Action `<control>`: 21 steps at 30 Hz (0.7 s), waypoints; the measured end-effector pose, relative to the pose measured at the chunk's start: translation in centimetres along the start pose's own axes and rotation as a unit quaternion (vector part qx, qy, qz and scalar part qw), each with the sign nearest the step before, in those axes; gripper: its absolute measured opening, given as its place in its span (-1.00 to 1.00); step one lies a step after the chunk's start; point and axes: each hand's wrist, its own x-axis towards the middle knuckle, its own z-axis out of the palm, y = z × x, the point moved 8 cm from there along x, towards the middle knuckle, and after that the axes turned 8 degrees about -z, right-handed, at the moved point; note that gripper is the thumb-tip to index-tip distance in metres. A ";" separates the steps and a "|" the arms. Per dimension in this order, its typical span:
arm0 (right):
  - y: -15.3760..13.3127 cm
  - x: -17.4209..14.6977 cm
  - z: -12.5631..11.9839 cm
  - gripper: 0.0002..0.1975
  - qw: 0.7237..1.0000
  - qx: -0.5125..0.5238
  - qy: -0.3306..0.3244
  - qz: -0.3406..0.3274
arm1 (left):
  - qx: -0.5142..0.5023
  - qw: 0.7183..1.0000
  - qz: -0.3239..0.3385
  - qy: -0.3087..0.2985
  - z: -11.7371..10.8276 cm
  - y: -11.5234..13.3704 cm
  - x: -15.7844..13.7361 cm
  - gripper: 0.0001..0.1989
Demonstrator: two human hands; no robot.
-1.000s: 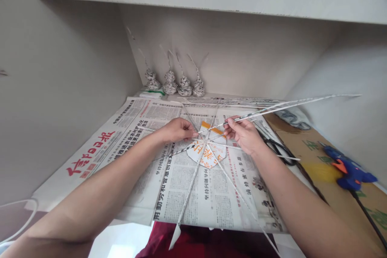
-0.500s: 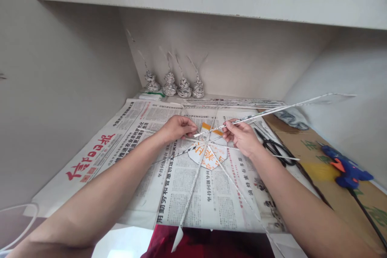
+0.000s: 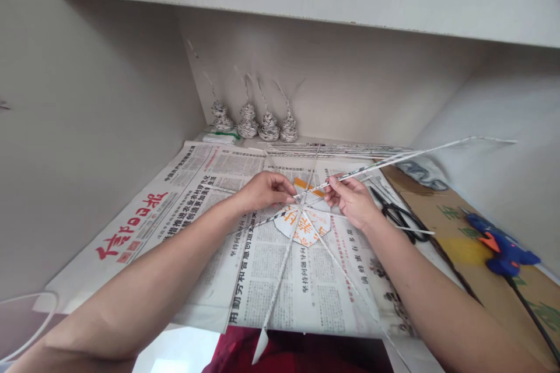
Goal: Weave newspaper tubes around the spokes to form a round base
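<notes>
Two bare hands are observed over sheets of newspaper (image 3: 201, 288). Long rolled-paper strips (image 3: 385, 159) are held in the right hand (image 3: 353, 201), thumb and fingers being pinched closed around them; the near end is directed down and left, towards the other hand, and the far ends extend up to the right. The left hand (image 3: 268, 191) is placed at that near end, its fingers curled and the tips drawn together; whether the end is gripped by them cannot be told.

A white disc (image 3: 297, 227) marked in orange is located on the newspaper, below and between the hands. It is crossed by thin paper spokes (image 3: 280, 281), which radiate outwards from its centre.

Black-handled scissors (image 3: 409, 221) are noted just beside the right forearm, near a cardboard sheet (image 3: 457, 256) on which a blue glue gun (image 3: 503, 247) is laid. At the rear, a bundle of paper sticks (image 3: 336, 150) is laid crosswise, and four woven gourd shapes (image 3: 269, 127) are stood upright in a row.
</notes>
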 end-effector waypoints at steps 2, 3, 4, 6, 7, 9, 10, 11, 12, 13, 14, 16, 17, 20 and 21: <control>0.1 0.0 0.0 -0.66 1.000 0.004 0.000 0.002 | -0.018 1.000 0.000 -0.009 0.2 -0.1 0.1 -0.70; 0.1 0.0 0.1 -0.67 1.000 0.005 0.000 0.001 | -0.024 1.000 -0.003 -0.013 0.3 -0.2 0.1 -0.69; 0.0 0.0 0.1 -0.67 1.000 0.004 0.000 0.000 | -0.027 0.999 -0.007 -0.018 0.4 -0.3 0.1 -0.68; -0.1 0.0 0.2 -0.67 1.000 0.001 0.000 -0.006 | -0.022 0.999 -0.014 -0.025 0.5 -0.4 0.1 -0.66; -0.2 -0.1 0.3 -0.67 1.000 -0.003 -0.002 -0.010 | -0.015 0.999 -0.016 -0.026 0.5 -0.5 0.0 -0.66; -0.4 -0.2 0.4 -0.67 1.000 -0.009 -0.008 -0.014 | -0.003 1.000 -0.015 -0.020 0.3 -0.4 0.0 -0.67; -0.4 -0.2 0.5 -0.66 1.000 -0.009 -0.013 -0.013 | -0.004 1.000 -0.014 -0.015 0.2 -0.4 0.0 -0.67; -0.4 -0.2 0.6 -0.66 1.000 -0.005 -0.017 -0.011 | -0.009 1.000 -0.013 -0.011 0.1 -0.4 -0.1 -0.67; -0.4 -0.2 0.6 -0.66 1.000 0.003 -0.022 -0.008 | -0.018 1.000 -0.013 -0.009 -0.1 -0.4 -0.1 -0.66; -0.4 -0.2 0.6 -0.66 1.000 0.014 -0.025 -0.005 | -0.028 0.999 -0.015 -0.010 -0.1 -0.4 -0.1 -0.65; -0.4 -0.2 0.6 -0.66 0.999 0.025 -0.025 -0.002 | -0.037 0.999 -0.020 -0.012 -0.2 -0.5 -0.1 -0.64; -0.4 -0.1 0.3 -0.67 0.999 0.039 -0.011 -0.004 | -0.046 0.998 -0.031 -0.020 -0.1 -0.7 -0.1 -0.62; -0.5 0.0 0.0 -0.67 0.999 0.039 0.003 -0.007 | -0.047 0.998 -0.036 -0.025 0.0 -0.8 -0.1 -0.62; -0.6 0.1 -0.8 -0.71 0.998 0.034 0.045 -0.011 | -0.044 0.997 -0.042 -0.042 0.4 -0.9 -0.1 -0.61; -0.6 0.1 -1.0 -0.73 0.998 0.032 0.057 -0.010 | -0.045 0.997 -0.042 -0.048 0.5 -0.9 -0.2 -0.60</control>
